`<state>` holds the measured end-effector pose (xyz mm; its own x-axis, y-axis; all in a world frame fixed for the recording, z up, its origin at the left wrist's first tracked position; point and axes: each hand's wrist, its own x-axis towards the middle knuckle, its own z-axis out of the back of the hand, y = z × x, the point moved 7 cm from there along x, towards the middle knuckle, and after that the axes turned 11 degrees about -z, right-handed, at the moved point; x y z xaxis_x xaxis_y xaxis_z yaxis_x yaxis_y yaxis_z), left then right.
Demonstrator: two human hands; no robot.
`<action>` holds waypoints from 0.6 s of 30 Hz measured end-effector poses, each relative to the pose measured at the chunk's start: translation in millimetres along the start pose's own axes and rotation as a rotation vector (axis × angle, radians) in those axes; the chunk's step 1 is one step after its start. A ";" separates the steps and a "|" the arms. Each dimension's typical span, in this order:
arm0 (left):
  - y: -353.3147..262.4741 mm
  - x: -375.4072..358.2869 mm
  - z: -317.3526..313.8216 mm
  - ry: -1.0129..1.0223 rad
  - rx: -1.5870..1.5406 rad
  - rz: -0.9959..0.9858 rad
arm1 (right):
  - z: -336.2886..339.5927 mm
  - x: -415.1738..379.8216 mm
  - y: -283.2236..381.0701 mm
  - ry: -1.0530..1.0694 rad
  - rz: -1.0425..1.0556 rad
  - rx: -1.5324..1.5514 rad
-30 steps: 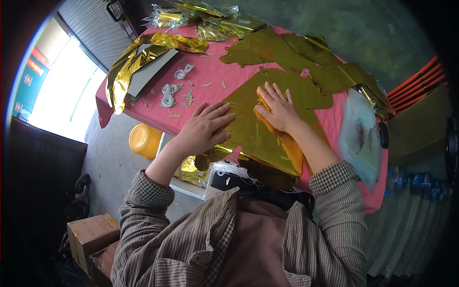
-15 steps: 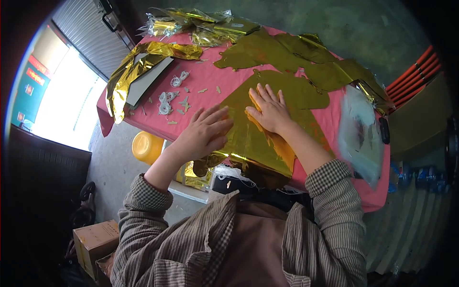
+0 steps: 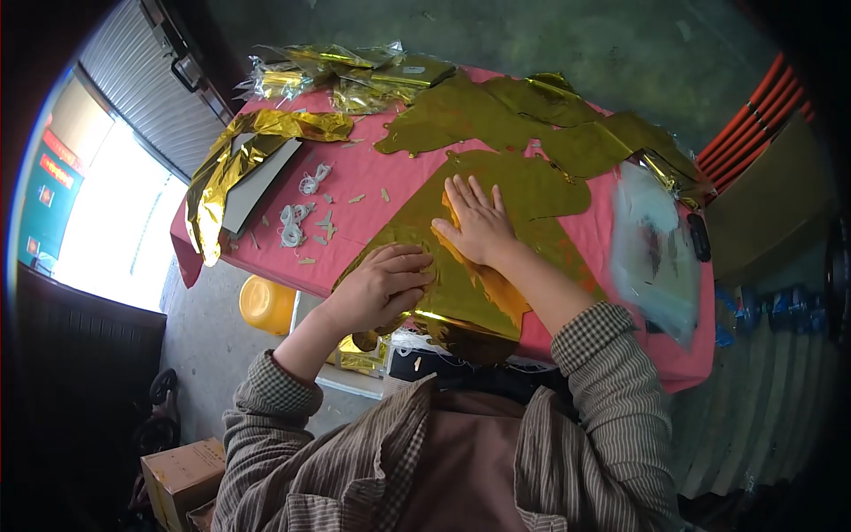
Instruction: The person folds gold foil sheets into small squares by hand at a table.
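Observation:
A gold foil sheet [image 3: 470,306] lies on the pink tablecloth [image 3: 346,226] and hangs over the near edge. My right hand [image 3: 481,223] rests flat on it, fingers spread, with an orange reflection alongside. At the sheet's left side is my left hand [image 3: 383,282], its fingers bent and close together; whether they grip the foil is hidden. More gold foil pieces [image 3: 470,108] lie beyond my hands.
White string bundles [image 3: 292,224] and small clips lie on the left, near a grey board [image 3: 257,191] under crumpled foil. Clear plastic bags [image 3: 656,257] and a black object [image 3: 699,238] are at right. A yellow bucket [image 3: 266,304] stands below the table.
The view has shifted, so the table sits a little lower and further left. My left hand has come down onto the foil and its fingers are more bent. My right hand still lies flat.

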<state>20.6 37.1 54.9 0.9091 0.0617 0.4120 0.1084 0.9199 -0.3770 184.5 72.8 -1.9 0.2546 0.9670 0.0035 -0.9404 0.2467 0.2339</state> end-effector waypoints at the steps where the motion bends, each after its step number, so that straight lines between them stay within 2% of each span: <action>1: 0.2 0.1 0.3 -0.003 -0.006 -0.005 | 0.2 1.1 0.7 0.001 -0.002 0.001; 10: 0.3 -0.4 1.8 -0.017 -0.020 -0.003 | -1.8 12.3 4.4 0.033 -0.032 -0.027; 18: -1.5 1.5 2.2 -0.016 -0.009 0.019 | -1.8 12.5 4.4 -0.039 -0.023 -0.008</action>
<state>20.9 36.6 58.0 0.9046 0.0848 0.4178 0.0953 0.9150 -0.3921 183.2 86.1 -2.6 0.2846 0.9580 0.0361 -0.9359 0.2695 0.2268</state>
